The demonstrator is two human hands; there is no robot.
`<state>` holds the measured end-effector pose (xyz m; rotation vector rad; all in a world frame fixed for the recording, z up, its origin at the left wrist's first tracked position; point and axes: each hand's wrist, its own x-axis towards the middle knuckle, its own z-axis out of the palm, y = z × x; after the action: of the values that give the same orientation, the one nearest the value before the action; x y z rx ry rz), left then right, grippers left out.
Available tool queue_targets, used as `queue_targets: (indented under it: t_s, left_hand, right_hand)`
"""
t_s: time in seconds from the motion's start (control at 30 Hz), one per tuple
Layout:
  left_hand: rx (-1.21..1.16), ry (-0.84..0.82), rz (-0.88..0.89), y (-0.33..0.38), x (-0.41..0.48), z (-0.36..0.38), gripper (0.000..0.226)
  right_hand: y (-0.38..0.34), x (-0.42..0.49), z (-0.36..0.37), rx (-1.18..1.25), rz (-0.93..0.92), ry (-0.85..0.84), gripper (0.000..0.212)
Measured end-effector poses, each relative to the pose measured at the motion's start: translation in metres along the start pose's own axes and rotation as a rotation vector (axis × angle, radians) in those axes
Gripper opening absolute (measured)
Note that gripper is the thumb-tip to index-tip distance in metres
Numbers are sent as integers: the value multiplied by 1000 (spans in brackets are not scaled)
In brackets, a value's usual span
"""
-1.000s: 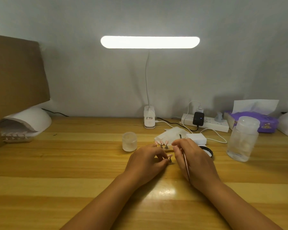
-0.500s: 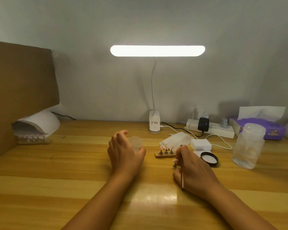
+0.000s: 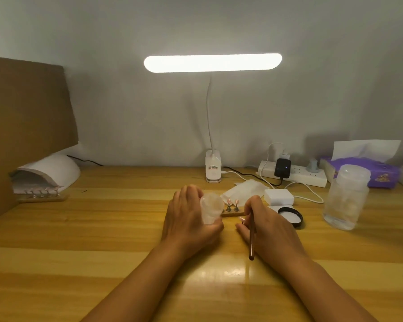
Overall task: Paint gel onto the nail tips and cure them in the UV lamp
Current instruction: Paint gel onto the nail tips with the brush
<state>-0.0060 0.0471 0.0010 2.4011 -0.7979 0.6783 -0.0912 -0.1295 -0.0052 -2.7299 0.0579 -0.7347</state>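
Grips a small frosted jar (image 3: 211, 209) in the left hand (image 3: 189, 221), fingers curled round its far side and thumb at its near base, just left of centre over the wooden table (image 3: 102, 240); lifted or resting on the tabletop, cannot tell. Pinches a slim dark-red brush (image 3: 251, 240) in the right hand (image 3: 272, 231) between thumb and curled fingers, handle end pointing toward the near edge, bristle end hidden behind the fingers. At the right fingertips, a single nail tip (image 3: 242, 219), pale pink, the hold on it too small to make out. Just beyond and between the two hands, a short wooden strip (image 3: 234, 214) carrying glossy pink nail tips (image 3: 236, 202) on little dark stands: two in plain sight, the strip's left end hidden behind the jar. Far left, well apart from the hands, the white domed UV lamp (image 3: 56, 169), beside a brown cardboard sheet (image 3: 26, 126). At the lamp's mouth, a second wooden strip (image 3: 43, 198) with a row of pink tips (image 3: 42, 191), partly under the dome's edge. To the right of the hands, a black-rimmed lid (image 3: 290, 216), a white box (image 3: 279, 196) and a clear plastic bottle (image 3: 346, 198); farther back, a power strip (image 3: 296, 177) and a purple tissue box (image 3: 363, 173). Far centre, a lit desk lamp (image 3: 212, 63).
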Motion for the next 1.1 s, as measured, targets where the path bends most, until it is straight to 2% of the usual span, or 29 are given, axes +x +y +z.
queue_targets:
  t_s: [0.07,0.13,0.27,0.33,0.4,0.47,0.57,0.7,0.83,1.1]
  left_hand:
    - [17,-29,144,4,-2,-1,52]
    - [23,-48,216,6,-2,-1,52]
    - [13,-65,219,3,-1,0,52]
    - [19,-81,213,3,0,0,54]
    - [27,-89,213,4,-1,0,55]
    - [24,-76,207,4,-1,0,55]
    - [30,-60,196,4,-1,-1,55]
    - [25,-77,189,4,-1,-1,56]
    - [8,-111,190,5,-1,-2,54]
    - [2,-49,233,7,-2,-3,55]
  right_hand:
    - [0,-2,-2,47,1,1,37]
    - [0,-5,-3,81,7,27,34]
    - [-1,-5,-5,142,17,170,17]
    - [-4,-4,-8,215,23,314,22]
    - [-9,-3,-11,328,52,444,15]
    - [-17,-2,-12,405,39,498,13]
    - [-28,-6,-11,409,-66,467,10]
    - [-39,-13,-9,481,-112,462,27]
    - [-45,-15,-4,460,-128,408,8]
    - [-36,-10,4,344,-102,332,9]
